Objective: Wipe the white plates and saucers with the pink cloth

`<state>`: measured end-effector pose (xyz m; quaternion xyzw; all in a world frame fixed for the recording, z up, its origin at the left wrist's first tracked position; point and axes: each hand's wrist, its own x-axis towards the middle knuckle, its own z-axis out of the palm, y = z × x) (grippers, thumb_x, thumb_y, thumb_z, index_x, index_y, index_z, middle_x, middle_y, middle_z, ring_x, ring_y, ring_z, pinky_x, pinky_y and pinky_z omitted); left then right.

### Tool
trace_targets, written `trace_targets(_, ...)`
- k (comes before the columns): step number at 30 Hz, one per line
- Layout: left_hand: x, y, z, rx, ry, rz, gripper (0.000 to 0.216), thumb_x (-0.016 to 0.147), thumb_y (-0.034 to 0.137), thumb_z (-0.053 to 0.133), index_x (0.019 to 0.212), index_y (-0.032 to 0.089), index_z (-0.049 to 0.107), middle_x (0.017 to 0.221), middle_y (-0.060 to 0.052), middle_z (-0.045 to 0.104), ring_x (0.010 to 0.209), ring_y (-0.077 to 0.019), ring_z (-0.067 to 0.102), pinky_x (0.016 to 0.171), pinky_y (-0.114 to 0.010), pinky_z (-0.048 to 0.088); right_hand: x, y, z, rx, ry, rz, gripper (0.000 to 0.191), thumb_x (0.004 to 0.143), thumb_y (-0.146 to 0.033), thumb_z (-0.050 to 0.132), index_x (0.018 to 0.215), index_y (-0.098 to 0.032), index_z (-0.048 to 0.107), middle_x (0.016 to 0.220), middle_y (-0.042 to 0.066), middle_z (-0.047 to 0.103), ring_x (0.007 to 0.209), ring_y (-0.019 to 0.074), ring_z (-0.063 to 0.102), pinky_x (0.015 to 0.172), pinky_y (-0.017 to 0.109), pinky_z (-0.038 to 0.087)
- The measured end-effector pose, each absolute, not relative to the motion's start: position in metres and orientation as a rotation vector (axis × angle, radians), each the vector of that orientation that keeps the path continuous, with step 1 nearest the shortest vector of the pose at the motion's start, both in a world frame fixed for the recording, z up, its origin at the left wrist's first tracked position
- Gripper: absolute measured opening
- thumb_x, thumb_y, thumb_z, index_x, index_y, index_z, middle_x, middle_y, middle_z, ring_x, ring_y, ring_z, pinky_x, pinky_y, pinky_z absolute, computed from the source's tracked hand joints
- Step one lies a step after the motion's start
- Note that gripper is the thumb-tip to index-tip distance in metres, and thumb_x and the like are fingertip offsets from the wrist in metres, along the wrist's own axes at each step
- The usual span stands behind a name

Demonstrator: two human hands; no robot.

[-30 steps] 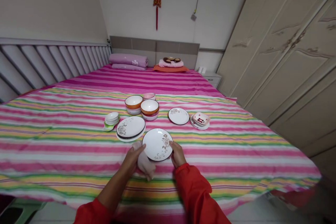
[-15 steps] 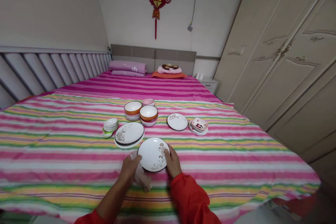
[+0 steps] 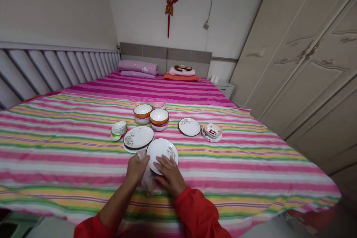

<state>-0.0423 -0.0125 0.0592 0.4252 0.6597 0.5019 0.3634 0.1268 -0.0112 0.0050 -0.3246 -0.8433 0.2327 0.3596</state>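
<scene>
A round white plate [image 3: 159, 148] with a dark rim and a brown flower print is held tilted over the bed. My left hand [image 3: 136, 169] is closed on its left edge, with a pale cloth [image 3: 147, 180] bunched behind and below the plate. Across the plate's lower right face lie the fingers of my right hand [image 3: 170, 174], slightly spread, with the thumb at the lower rim. Just behind on the left, larger flowered plates [image 3: 138, 136] are stacked. Another flowered plate [image 3: 189, 126] lies flat farther right.
Orange-banded bowls [image 3: 159, 116] sit stacked behind the plates, near a pink bowl [image 3: 158, 105]. Several small white dishes [image 3: 119, 126] rest on a green dish [image 3: 115, 137] at left. A pink square bowl [image 3: 213, 130] tops white saucers at right. Striped cloth [image 3: 237, 163] covers the bed.
My right hand has left the plate's right edge and moved left onto its lower face. Still in my left hand, the plate sits slightly higher in view.
</scene>
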Motion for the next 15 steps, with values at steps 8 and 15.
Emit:
trace_targets(8,-0.024,-0.013,0.073,1.249,1.679,1.317,0.035,0.070,0.048,0.057,0.074,0.015,0.065,0.070,-0.005,0.067,0.072,-0.0236,0.062,0.064,-0.031,0.047,0.127,-0.014,0.014,-0.729,-1.795,0.860,0.038,0.089,-0.026,0.049,0.126,-0.031,0.055,0.130,0.002,0.056,0.126,0.0202,0.046,0.108,0.045,0.032)
trace_targets(15,0.015,-0.013,0.048,1.994,1.473,1.482,0.043,0.082,0.020,0.042,0.124,0.013,0.049,0.122,-0.016,0.054,0.117,-0.0266,0.048,0.099,-0.044,0.037,0.137,-0.003,0.034,-0.764,-1.133,1.278,0.032,0.076,-0.033,0.066,0.106,-0.021,0.069,0.107,0.003,0.070,0.103,0.0228,0.061,0.095,0.041,0.045)
